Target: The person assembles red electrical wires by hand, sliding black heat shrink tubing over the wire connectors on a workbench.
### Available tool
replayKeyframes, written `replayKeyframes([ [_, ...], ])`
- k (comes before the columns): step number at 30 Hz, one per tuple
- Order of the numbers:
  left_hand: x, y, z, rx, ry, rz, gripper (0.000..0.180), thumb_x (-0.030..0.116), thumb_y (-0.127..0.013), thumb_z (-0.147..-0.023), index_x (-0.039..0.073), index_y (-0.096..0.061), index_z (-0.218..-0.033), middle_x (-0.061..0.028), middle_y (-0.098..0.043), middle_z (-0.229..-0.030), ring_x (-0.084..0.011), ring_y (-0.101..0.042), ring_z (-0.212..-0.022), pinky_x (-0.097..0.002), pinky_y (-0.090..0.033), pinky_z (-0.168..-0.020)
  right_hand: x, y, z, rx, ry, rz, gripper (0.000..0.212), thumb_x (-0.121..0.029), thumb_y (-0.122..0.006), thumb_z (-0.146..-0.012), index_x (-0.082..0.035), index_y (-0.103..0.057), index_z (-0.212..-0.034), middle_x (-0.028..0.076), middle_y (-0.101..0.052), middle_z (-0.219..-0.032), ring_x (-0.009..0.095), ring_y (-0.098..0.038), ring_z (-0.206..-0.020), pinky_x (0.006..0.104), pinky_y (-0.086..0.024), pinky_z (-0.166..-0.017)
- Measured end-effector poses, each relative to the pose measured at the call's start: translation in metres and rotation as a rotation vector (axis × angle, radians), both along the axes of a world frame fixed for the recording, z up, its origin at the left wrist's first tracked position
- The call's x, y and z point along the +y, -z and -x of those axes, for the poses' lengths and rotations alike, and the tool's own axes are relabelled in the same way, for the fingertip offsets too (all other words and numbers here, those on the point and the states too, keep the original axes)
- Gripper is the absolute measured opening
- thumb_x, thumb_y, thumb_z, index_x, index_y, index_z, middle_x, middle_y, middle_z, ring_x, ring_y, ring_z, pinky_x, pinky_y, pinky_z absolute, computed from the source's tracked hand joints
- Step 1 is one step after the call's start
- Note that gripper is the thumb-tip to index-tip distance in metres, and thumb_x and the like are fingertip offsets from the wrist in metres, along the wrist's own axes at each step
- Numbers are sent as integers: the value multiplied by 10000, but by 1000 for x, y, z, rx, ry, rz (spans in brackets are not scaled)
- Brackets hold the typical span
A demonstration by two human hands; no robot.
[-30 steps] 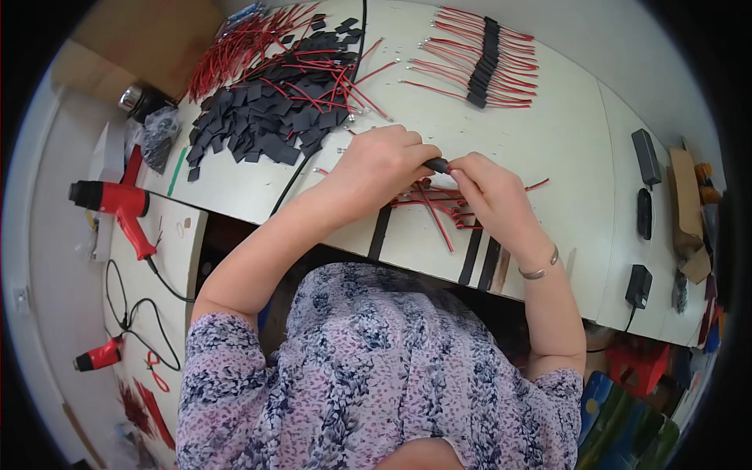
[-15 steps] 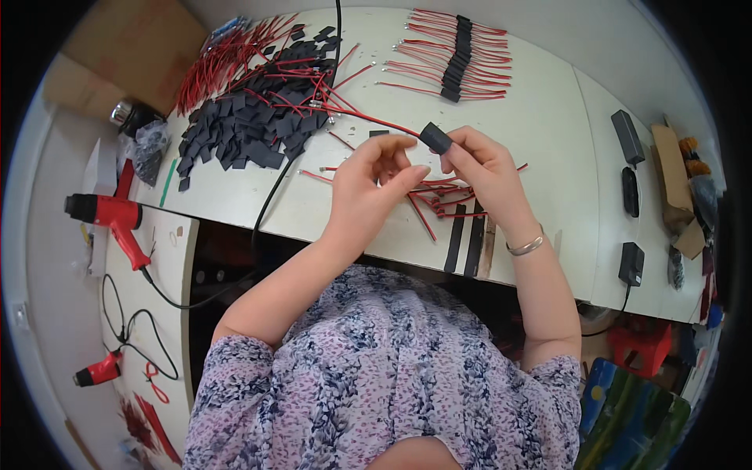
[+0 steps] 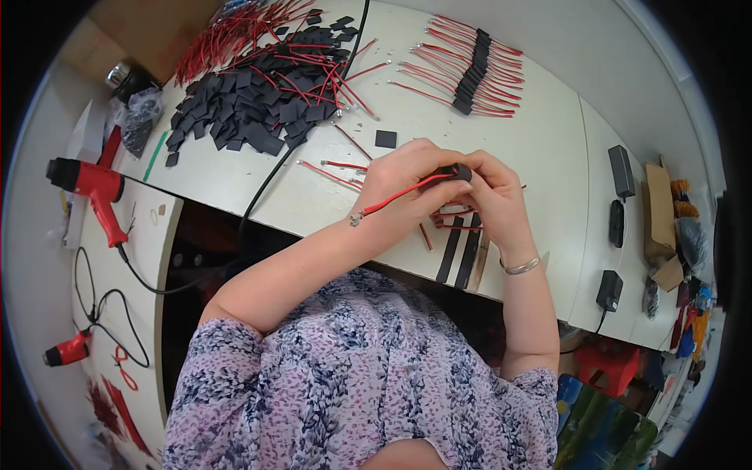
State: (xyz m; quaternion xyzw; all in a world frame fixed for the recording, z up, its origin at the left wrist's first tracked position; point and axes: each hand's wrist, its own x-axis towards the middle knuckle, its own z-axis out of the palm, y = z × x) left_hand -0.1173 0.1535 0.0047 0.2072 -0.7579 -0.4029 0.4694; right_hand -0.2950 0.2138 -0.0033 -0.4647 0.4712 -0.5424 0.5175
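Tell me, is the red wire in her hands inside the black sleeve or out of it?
In. One end of the red wire disappears into the black sleeve pinched between both hands; its other end hangs free.

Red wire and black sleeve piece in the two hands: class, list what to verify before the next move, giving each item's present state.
1. Thin red wire held in the left hand: ok.
2. Small black sleeve piece pinched at the right hand fingertips: ok.
3. Wire end actually inside the sleeve: cannot tell, fingers cover it.
4. Bare metal tip of the wire hanging free of the white table: ok.
5. Pile of flat black sleeve pieces on the table: ok.
6. Red heat gun lying apart from both hands: ok.
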Motion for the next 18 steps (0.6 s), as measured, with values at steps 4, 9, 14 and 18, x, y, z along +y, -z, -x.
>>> replayKeyframes([
  [4, -3, -4, 1, -62, 36, -52, 263, 77, -744, -834, 19, -712, -1088, -75, -660, -864, -172, -641, -775, -283, -510, -691, -1, 2, 5, 63, 9, 20, 149, -105, -559, -1018, 7, -638, -1075, -39, -609, -873, -4, -496, -702, 154, -387, -577],
  [9, -9, 7, 9, 91, 99, -384, 272, 58, -695, -908, 26, -685, -1177, 22, -610, -860, -68, -577, -772, -220, -468, -679, -5, 1, 5, 76, 89, 16, 125, -84, -568, -1004, 6, -646, -1040, -46, -596, -818, -1, -477, -688, 170, -369, -566],
  [14, -23, 26, -10, 133, -43, -578, 210, 88, -664, -955, 15, -681, -1150, 28, -615, -885, -26, -517, -718, -174, -427, -637, -31, -16, 37, 807, 401, 308, 113, -43, -601, -955, -20, -663, -1047, 21, -625, -824, 90, -535, -671, 239, -444, -621],
  [18, -23, 22, -11, 169, -22, -586, 178, 112, -632, -982, 13, -688, -1119, 22, -607, -848, -34, -519, -705, -185, -430, -640, -69, 8, 63, 1287, 319, 533, 129, -78, -671, -885, -33, -648, -1004, 69, -646, -943, 238, -638, -737, 332, -519, -637],
])
